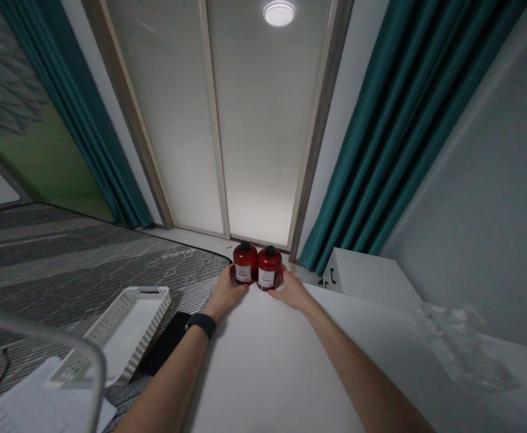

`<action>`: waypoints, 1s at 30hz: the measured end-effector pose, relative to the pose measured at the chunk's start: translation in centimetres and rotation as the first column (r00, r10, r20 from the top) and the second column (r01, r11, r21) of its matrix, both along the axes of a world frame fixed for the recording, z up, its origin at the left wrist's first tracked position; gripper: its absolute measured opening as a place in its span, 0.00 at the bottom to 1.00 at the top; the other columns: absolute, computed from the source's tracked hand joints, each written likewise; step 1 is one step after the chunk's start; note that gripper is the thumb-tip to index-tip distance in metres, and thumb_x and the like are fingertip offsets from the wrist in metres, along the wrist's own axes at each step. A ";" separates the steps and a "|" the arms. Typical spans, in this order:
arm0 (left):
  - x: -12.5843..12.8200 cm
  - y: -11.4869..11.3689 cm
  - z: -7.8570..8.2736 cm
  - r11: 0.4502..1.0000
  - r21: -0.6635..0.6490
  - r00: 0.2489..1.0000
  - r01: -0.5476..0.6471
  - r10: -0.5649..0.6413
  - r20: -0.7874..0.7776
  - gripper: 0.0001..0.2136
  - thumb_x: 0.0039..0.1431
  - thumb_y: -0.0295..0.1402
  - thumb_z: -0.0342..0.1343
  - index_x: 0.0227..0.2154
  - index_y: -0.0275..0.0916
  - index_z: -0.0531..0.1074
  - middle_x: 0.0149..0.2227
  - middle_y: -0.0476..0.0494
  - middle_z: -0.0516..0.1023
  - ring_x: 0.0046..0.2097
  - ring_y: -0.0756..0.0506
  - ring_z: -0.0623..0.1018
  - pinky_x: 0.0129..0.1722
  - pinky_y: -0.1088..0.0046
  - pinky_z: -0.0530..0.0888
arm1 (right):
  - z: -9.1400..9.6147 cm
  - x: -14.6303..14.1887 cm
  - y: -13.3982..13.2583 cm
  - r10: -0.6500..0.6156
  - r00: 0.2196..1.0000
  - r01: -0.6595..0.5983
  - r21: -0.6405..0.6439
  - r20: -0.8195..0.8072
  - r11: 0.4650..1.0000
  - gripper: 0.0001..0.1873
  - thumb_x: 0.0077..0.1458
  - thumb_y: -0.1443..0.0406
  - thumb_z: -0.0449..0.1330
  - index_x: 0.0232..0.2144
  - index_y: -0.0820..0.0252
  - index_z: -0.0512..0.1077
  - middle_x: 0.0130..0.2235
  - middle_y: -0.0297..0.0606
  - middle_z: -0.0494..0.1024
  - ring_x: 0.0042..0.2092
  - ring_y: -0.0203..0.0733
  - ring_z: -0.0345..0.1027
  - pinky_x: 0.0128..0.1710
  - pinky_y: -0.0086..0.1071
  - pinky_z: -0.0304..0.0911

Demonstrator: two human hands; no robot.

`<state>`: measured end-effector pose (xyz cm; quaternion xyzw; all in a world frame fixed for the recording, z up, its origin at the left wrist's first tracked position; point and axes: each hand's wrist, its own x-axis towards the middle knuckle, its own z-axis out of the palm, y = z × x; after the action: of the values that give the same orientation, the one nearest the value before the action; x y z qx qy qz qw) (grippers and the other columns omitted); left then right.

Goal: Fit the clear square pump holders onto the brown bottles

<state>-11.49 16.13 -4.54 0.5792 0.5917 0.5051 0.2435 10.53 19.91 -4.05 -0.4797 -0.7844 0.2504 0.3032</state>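
Along the far edge of the white worktop (pixel 263 361), a red bottle (pixel 245 263) and a second red bottle (pixel 269 269) stand upright side by side, touching, each with a black cap and a white label. The left hand (pixel 227 291) cups the outer side of the left one, its fingers curled closely round it, and the right hand (pixel 291 291) closes on the right one from the other side, fingers narrow against it. A black wristband (pixel 201 325) circles the left wrist. Beyond the worktop's left edge, a white mesh basket (pixel 123 334) sits tilted on a grey patterned surface (pixel 65 264), just beside a flat black object (pixel 164 343), and sheets of paper (pixel 33 403) lie further toward the near left. Past the far right corner stands a white cabinet (pixel 367 276), a crumpled clear plastic sheet (pixel 464 349) lies on the worktop's right side, and teal curtains (pixel 381 120) hang beside a frosted panel (pixel 263 120).
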 end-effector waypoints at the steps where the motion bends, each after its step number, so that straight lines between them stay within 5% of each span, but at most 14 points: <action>1: 0.0 0.0 0.1 1.000 -0.001 1.000 0.003 -0.003 0.004 0.22 0.44 0.23 0.63 0.45 0.35 0.69 0.46 0.37 0.79 0.47 0.38 0.79 0.51 0.58 0.73 | 0.0 0.0 0.0 -0.010 1.000 0.010 -0.002 0.009 1.000 0.45 0.43 0.65 0.70 0.62 0.51 0.58 0.47 0.42 0.80 0.51 0.59 0.70 0.51 0.50 0.61; 30: -0.2 0.7 -1.0 0.999 0.022 0.997 0.030 -0.031 0.064 0.27 0.42 0.19 0.63 0.49 0.34 0.67 0.48 0.36 0.78 0.49 0.40 0.78 0.52 0.60 0.73 | -0.8 -0.1 0.0 -0.029 0.999 0.028 0.028 0.026 0.999 0.48 0.44 0.64 0.69 0.65 0.50 0.53 0.55 0.43 0.74 0.57 0.59 0.64 0.55 0.52 0.58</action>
<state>-11.70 16.86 -5.52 0.5743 0.5693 0.5258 0.2638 10.41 19.90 -4.86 -0.4898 -0.7848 0.2288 0.3030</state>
